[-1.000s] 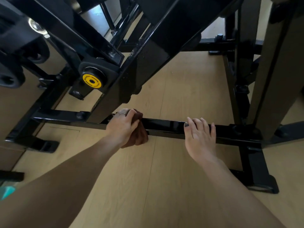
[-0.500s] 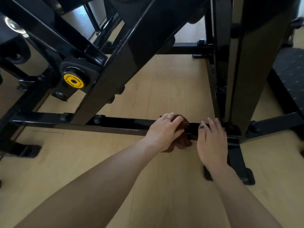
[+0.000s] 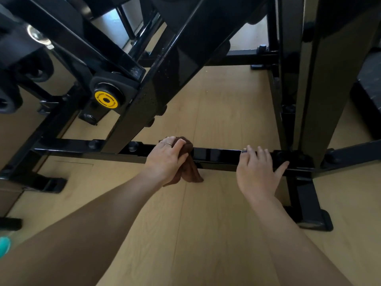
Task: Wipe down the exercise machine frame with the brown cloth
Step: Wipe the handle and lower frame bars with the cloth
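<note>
L hand: fingers curled over a bunched brown cloth, gripping it and pressing it onto the top of the low black crossbar of the exercise machine frame. Ring on one finger. Cloth wraps the near face of the bar; a loose end hangs below the bar's lower edge, just above the wood floor.

R hand: fingers straight, slightly spread, laid flat over the top of the same crossbar, thumb out to the side along the near face. Holds nothing; rests on the bar only. Sits just beside the joint where the bar meets the upright post.

Hands apart, w/ a bare glossy stretch of bar between them.

Edges/room: to the L of the cloth, a slanted beam lands on the bar, w/ a bolt head close by. Yellow round label on a pivot housing above L. R end of bar blocked by post and foot. Open floor on the near side of the bar, and more floor beyond it under the frame.
</note>
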The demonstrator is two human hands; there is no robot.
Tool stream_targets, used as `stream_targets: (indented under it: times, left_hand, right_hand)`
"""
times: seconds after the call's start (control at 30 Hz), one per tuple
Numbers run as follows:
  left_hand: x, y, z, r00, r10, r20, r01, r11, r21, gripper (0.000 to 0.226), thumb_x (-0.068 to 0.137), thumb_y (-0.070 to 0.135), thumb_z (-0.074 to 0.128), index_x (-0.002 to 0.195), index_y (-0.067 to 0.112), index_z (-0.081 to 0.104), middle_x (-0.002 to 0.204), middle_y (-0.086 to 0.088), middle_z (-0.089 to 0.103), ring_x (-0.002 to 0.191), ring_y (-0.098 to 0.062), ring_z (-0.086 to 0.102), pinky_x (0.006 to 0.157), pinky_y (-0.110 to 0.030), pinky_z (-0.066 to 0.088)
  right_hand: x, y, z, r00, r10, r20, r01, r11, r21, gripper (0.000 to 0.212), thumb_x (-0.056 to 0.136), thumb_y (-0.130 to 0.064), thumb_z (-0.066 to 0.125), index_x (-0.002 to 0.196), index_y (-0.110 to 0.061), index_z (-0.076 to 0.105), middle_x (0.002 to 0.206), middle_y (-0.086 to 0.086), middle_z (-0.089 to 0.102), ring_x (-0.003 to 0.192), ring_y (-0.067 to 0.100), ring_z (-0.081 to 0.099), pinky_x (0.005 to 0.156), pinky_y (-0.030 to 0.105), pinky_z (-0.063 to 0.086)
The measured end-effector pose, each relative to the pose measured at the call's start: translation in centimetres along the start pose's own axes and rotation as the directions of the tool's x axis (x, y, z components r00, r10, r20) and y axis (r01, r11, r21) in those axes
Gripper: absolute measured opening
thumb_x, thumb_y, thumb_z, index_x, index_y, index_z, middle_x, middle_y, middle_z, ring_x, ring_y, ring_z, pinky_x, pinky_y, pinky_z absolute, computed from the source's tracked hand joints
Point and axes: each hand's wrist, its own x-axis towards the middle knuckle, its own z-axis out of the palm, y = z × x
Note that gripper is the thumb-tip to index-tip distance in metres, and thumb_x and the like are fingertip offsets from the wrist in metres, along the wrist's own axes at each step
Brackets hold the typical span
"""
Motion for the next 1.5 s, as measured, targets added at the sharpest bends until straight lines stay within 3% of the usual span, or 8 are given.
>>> stream_targets:
  times: [0.27,0.43,0.57,0.87,1.0,1.2,1.33,1.5]
  left_hand:
    - [1.7,9.1,1.3,0.974,0.224,0.037,-0.224,0.975,-0.003,0.045,0.107,0.046,0.041,0.145,0.023,0.042,0.156,-0.008,0.040,0.145,-0.026,0.035,0.115,-0.042,0.038]
    - [3.2,15.5,2.8,0.947,0.314,0.066,-0.317,0.947,0.041,0.047,0.106,0.043,0.048,0.148,0.026,0.040,0.160,-0.008,0.035,0.147,-0.028,0.033,0.110,-0.040,0.041]
    - [3.2,12.0,1.9,0.920,0.377,0.107,-0.385,0.921,0.065,0.050,0.106,0.044,0.045,0.152,0.028,0.034,0.161,-0.005,0.032,0.147,-0.022,0.034,0.104,-0.040,0.049]
    - [-2.4,-5.2,-2.4,0.996,-0.029,0.084,0.015,0.986,0.163,0.051,0.103,0.046,0.045,0.150,0.026,0.037,0.157,-0.004,0.037,0.128,-0.026,0.054,0.099,-0.045,0.052]
    - [-2.0,-3.8,-2.2,0.999,-0.002,0.042,-0.007,0.979,0.202,0.045,0.105,0.040,0.046,0.144,0.017,0.047,0.148,-0.013,0.047,0.132,-0.031,0.052,0.103,-0.045,0.048]
    - [-1.1,-0.5,-1.8,0.995,0.048,0.084,-0.070,0.954,0.292,0.048,0.107,0.048,0.034,0.149,0.025,0.037,0.156,-0.007,0.040,0.144,-0.025,0.039,0.118,-0.039,0.032]
    - [-1.2,-1.0,-2.1,0.989,0.001,0.150,-0.058,0.924,0.378,0.049,0.107,0.054,0.021,0.153,0.035,0.024,0.166,0.000,0.027,0.155,-0.020,0.021,0.124,-0.060,0.007]
    - [-1.9,-2.2,-2.7,0.980,-0.066,0.188,-0.013,0.920,0.391,0.050,0.107,0.057,0.017,0.155,0.045,0.013,0.170,0.007,0.013,0.157,-0.015,0.011,0.117,-0.072,0.008]
  right_hand:
    - [-0.9,3.3,-1.7,0.997,0.015,-0.077,0.016,0.922,0.387,0.048,0.112,-0.035,0.025,0.148,-0.018,0.053,0.148,0.000,0.058,0.141,0.002,0.034,0.130,0.040,0.002]
    - [-0.7,3.5,-1.6,0.998,-0.032,-0.061,0.054,0.910,0.412,0.048,0.113,-0.032,0.023,0.145,-0.020,0.055,0.143,-0.001,0.062,0.140,0.008,0.045,0.130,0.041,0.003]
    - [-0.6,2.6,-0.7,0.989,0.010,-0.145,0.042,0.935,0.351,0.048,0.112,-0.030,0.026,0.141,-0.015,0.060,0.139,0.002,0.065,0.138,0.015,0.050,0.130,0.045,0.004]
    - [-0.9,2.2,0.3,0.988,0.014,-0.155,0.033,0.955,0.295,0.049,0.110,-0.026,0.027,0.119,-0.014,0.074,0.144,0.000,0.060,0.142,0.013,0.045,0.130,0.043,0.001]
    - [-0.9,2.4,-0.1,0.996,-0.001,-0.091,0.026,0.963,0.268,0.050,0.111,-0.028,0.024,0.131,-0.016,0.069,0.155,0.000,0.051,0.151,0.010,0.032,0.130,0.041,-0.003]
    - [-1.1,0.1,0.0,0.996,0.068,-0.053,-0.054,0.973,0.226,0.054,0.110,-0.034,0.020,0.141,-0.017,0.061,0.162,0.006,0.040,0.155,0.016,0.023,0.129,0.047,-0.003]
    - [-1.3,-1.9,0.3,0.998,0.057,-0.008,-0.054,0.972,0.228,0.053,0.111,-0.034,0.019,0.144,-0.019,0.057,0.162,0.011,0.039,0.154,0.024,0.025,0.129,0.049,0.007]
    - [-1.6,-3.8,0.9,0.999,0.036,0.028,-0.040,0.983,0.182,0.053,0.111,-0.034,0.018,0.150,-0.019,0.051,0.168,0.010,0.027,0.157,0.023,0.014,0.129,0.047,0.005]
